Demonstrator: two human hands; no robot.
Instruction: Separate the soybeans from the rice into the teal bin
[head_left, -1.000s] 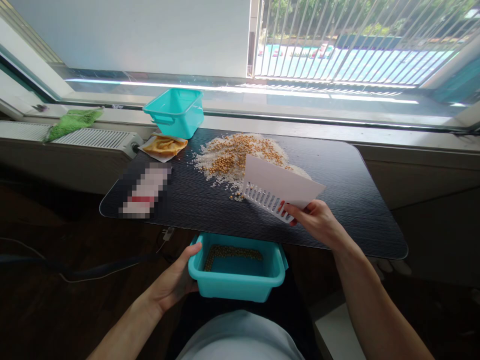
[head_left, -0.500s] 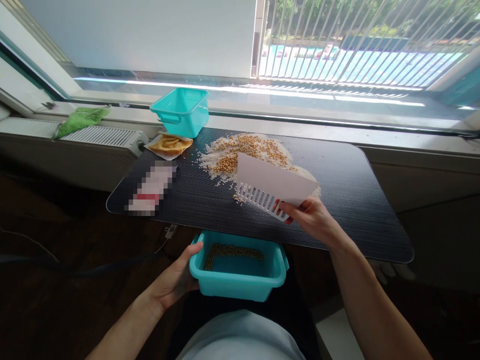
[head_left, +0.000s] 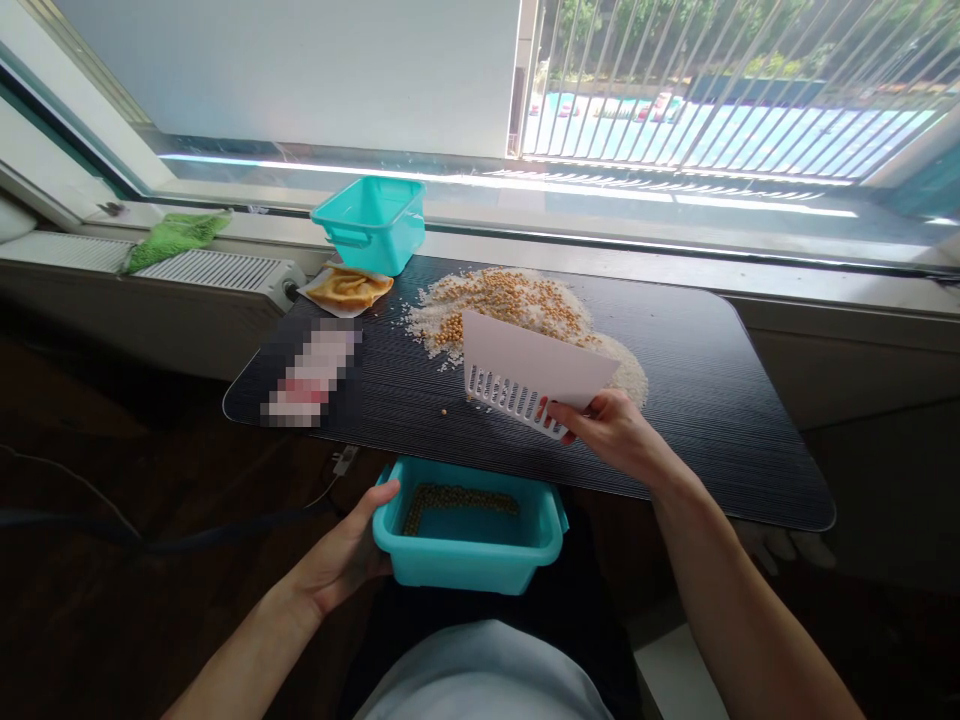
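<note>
My right hand (head_left: 611, 425) grips a white slotted card (head_left: 532, 355) by its lower right corner, the slots running along its bottom edge. The card stands tilted over the near side of a heap of white grains and yellow peas (head_left: 517, 295), hiding part of it. A few loose grains and a pea (head_left: 443, 412) lie just left of the card. Below the table's front edge, my left hand (head_left: 364, 545) holds a turquoise bin (head_left: 472, 565) by its left side, thumb on the rim. Peas lie along the back and left of its bottom.
A second turquoise bin (head_left: 379, 230) stands at the back left of the dark table (head_left: 720, 400). Beside it lies a folded yellow cloth (head_left: 349, 288) on something white. A blurred-out flat item (head_left: 311, 375) is at the left, and a green cloth (head_left: 176, 240) rests on the radiator (head_left: 217, 270).
The slotted card has shifted slightly left and a loose pea now shows apart from the heap. The bin in my left hand has moved a little left and up in view.
</note>
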